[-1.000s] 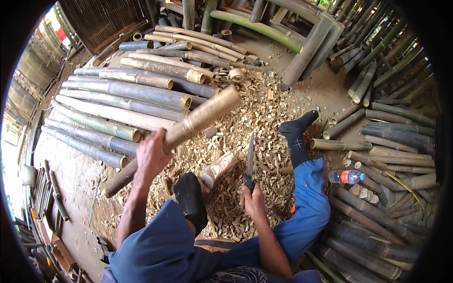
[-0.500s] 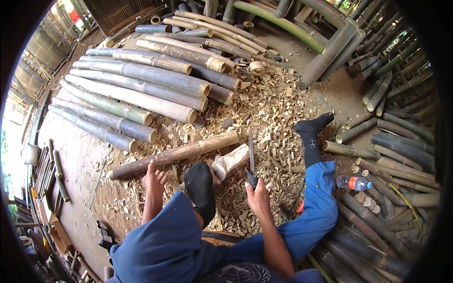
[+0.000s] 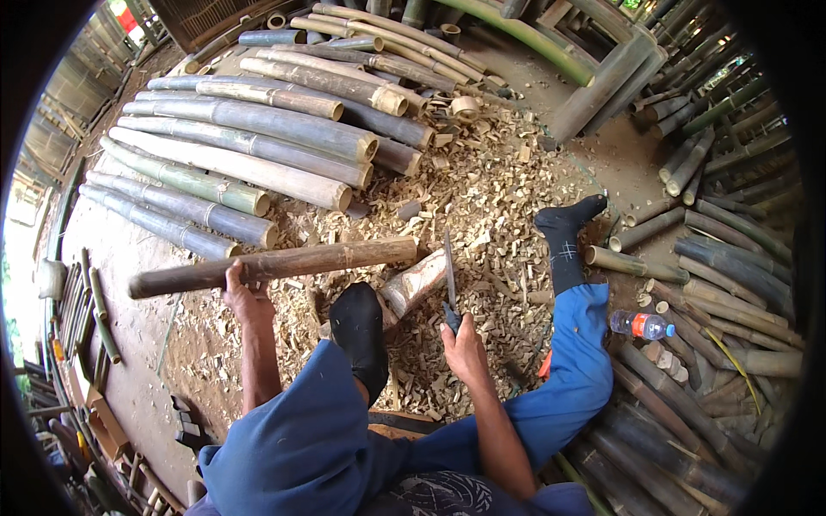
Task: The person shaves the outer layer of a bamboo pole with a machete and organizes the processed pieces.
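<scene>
My left hand (image 3: pixel 249 301) is wrapped round a brown bamboo pole (image 3: pixel 335 256), left of its middle. The pole's right part is paler, and its right end comes close to the top of a pale, rough-cut wood block (image 3: pixel 420 284). In my right hand (image 3: pixel 465 353) is a long knife (image 3: pixel 450 268), gripped by its dark handle with the narrow blade pointing away from me. The knife stands just right of the block. My left foot in a black sock (image 3: pixel 358 331) rests close against the block's near end.
Wood chips (image 3: pixel 482 202) cover the ground around the block. Beyond lies a row of bamboo poles (image 3: pixel 258 142). More bamboo (image 3: pixel 731 301) is stacked at right, beside a plastic bottle (image 3: pixel 641 325). My right leg (image 3: pixel 578 335) stretches out at right.
My left hand was open beside the pole; now it grips it. The pole has risen off the chips and shifted left. The right hand keeps the knife, nearly in place.
</scene>
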Available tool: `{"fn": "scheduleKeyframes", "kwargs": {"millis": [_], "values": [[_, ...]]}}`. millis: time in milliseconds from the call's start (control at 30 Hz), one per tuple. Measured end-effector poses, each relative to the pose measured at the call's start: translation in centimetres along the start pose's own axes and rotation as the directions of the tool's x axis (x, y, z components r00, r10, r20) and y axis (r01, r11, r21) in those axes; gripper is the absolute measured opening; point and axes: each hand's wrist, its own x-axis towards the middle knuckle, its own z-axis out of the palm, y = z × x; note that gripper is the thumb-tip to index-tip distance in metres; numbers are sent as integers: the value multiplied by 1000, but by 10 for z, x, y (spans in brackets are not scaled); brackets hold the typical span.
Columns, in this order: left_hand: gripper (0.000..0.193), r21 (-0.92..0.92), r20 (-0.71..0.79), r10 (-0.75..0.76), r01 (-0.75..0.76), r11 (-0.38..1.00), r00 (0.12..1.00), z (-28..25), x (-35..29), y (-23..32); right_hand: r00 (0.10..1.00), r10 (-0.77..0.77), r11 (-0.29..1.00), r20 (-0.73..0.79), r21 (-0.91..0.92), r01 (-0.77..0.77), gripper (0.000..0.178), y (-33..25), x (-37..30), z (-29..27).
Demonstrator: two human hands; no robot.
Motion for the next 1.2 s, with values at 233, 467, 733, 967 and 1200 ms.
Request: {"fn": "scheduleKeyframes", "kwargs": {"millis": [233, 467, 733, 967, 1200], "values": [[41, 53, 180, 212, -224, 973, 961, 78, -61, 81, 999, -29, 1000, -36, 9, 30, 69, -2, 0, 1], [42, -37, 296, 243, -243, 969, 924, 103, -71, 67, 1000, -17, 999, -9, -38, 17, 55, 3, 0, -12], [39, 102, 53, 256, -261, 960, 965, 123, -67, 76, 979, -191, 981, -65, 16, 192, 41, -45, -20, -32], [93, 158, 114, 303, -319, 935, 946, 134, -66, 70, 753, -495, 769, -434, 184, 612, 37, -91, -34, -58], [98, 236, 91, 348, -360, 903, 933, 148, -74, 68, 965, -260, 961, -20, -104, 257, 33, -52, -1, -27]]}}
